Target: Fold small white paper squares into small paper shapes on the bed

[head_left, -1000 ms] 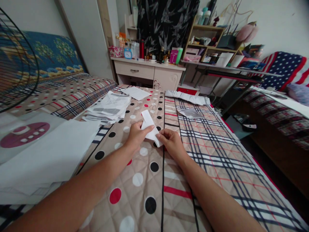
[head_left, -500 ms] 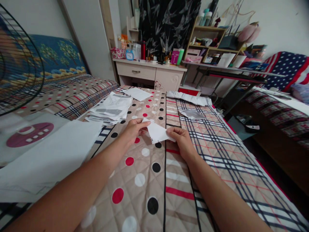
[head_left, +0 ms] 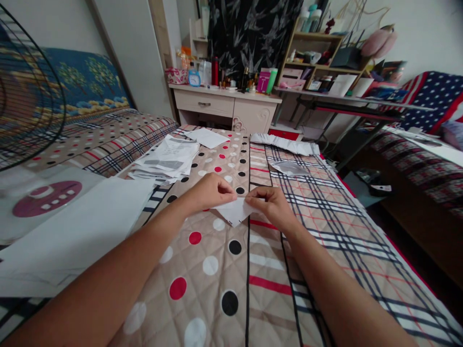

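A folded piece of white paper (head_left: pixel 235 212) is held between both hands above the patterned bedspread (head_left: pixel 217 303). Its lower part forms a triangle pointing toward me, with small dark marks near the tip. My left hand (head_left: pixel 211 192) pinches the paper's upper edge near the middle, thumb and fingers together. At the right end of that edge my right hand (head_left: pixel 269 205) has thumb and forefinger closed on the paper. The fingers cover part of both ends of the sheet.
To the left lie a stack of printed papers (head_left: pixel 168 156) and large white sheets (head_left: pixel 83 226). A flat white paper (head_left: pixel 208 138) lies farther off. At right are a silvery folded strip (head_left: pixel 284 143) and a clear plastic bag (head_left: pixel 289 167). A fan (head_left: pixel 32 91) stands far left.
The paper has turned from a narrow slanted strip to a triangle with its tip toward me. My left hand has shifted right along the top edge, closer to my right hand.
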`<move>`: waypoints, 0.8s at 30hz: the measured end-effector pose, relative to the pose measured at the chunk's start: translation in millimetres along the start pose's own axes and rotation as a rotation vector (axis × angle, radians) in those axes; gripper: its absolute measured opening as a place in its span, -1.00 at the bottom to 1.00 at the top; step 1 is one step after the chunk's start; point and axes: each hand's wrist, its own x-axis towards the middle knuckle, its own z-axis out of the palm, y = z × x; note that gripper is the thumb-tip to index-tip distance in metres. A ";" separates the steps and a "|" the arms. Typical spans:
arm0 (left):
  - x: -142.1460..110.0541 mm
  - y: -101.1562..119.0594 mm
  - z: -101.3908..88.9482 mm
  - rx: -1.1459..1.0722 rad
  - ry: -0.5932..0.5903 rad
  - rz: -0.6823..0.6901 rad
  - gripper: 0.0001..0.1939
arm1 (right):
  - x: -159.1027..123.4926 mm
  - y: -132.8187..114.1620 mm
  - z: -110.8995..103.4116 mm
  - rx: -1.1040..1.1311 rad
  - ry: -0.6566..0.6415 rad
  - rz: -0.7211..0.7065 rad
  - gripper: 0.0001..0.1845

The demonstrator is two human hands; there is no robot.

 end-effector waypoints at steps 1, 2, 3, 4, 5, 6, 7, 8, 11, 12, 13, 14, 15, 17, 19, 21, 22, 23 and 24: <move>-0.5 4.5 2.9 0.049 -0.002 0.028 -0.87 | -0.5 -1.8 2.1 -0.030 -0.014 -0.023 -0.85; -1.1 8.7 5.9 0.092 0.008 0.052 -0.86 | -1.1 -3.4 3.9 -0.058 -0.022 -0.043 -0.85; -1.6 12.2 8.5 0.127 0.027 0.070 -0.85 | -1.6 -4.9 5.3 -0.081 -0.027 -0.058 -0.85; -2.0 15.0 10.4 0.153 0.042 0.083 -0.85 | -2.1 -6.2 6.0 -0.093 -0.031 -0.068 -0.86; -2.2 16.7 11.5 0.170 0.053 0.089 -0.84 | -2.4 -7.2 6.0 -0.091 -0.037 -0.074 -0.86; -2.2 17.4 11.7 0.175 0.051 0.088 -0.83 | -2.6 -8.0 5.2 -0.077 -0.045 -0.072 -0.86; -2.0 17.2 10.9 0.169 0.038 0.082 -0.82 | -2.7 -8.6 3.8 -0.054 -0.055 -0.061 -0.86; -1.7 16.1 9.3 0.151 0.016 0.071 -0.82 | -2.7 -9.0 1.8 -0.028 -0.065 -0.044 -0.86; -0.5 10.7 1.9 0.060 -0.036 0.010 -0.81 | -1.8 -8.7 -6.2 0.032 -0.064 0.016 -0.85; -0.3 9.0 -0.8 0.035 -0.044 -0.008 -0.82 | -1.3 -8.2 -9.1 0.047 -0.054 0.032 -0.84; -0.4 7.7 -3.5 0.016 -0.044 -0.025 -0.83 | -0.9 -7.4 -11.9 0.063 -0.041 0.046 -0.84; -0.7 6.8 -6.1 0.003 -0.039 -0.041 -0.83 | -0.5 -6.5 -14.5 0.081 -0.028 0.060 -0.83; -1.2 6.3 -8.6 -0.004 -0.031 -0.057 -0.84 | -0.2 -5.6 -17.0 0.102 -0.014 0.075 -0.83; -2.2 5.9 -13.3 -0.013 -0.015 -0.088 -0.85 | 0.1 -4.1 -21.6 0.136 0.009 0.108 -0.83; -2.7 5.6 -18.2 -0.016 -0.006 -0.107 -0.85 | 0.2 -3.3 -25.8 0.154 0.032 0.132 -0.82; -2.5 4.6 -23.3 -0.009 0.001 -0.109 -0.85 | 0.3 -2.7 -30.0 0.156 0.052 0.140 -0.82; -2.3 3.8 -25.9 -0.001 0.003 -0.112 -0.85 | 0.5 -2.4 -31.9 0.152 0.060 0.139 -0.81; -2.0 2.9 -28.5 0.007 0.003 -0.119 -0.85 | 0.8 -1.9 -33.6 0.147 0.067 0.138 -0.81; -1.7 1.8 -31.1 0.015 0.002 -0.132 -0.85 | 1.2 -1.2 -35.2 0.140 0.072 0.139 -0.81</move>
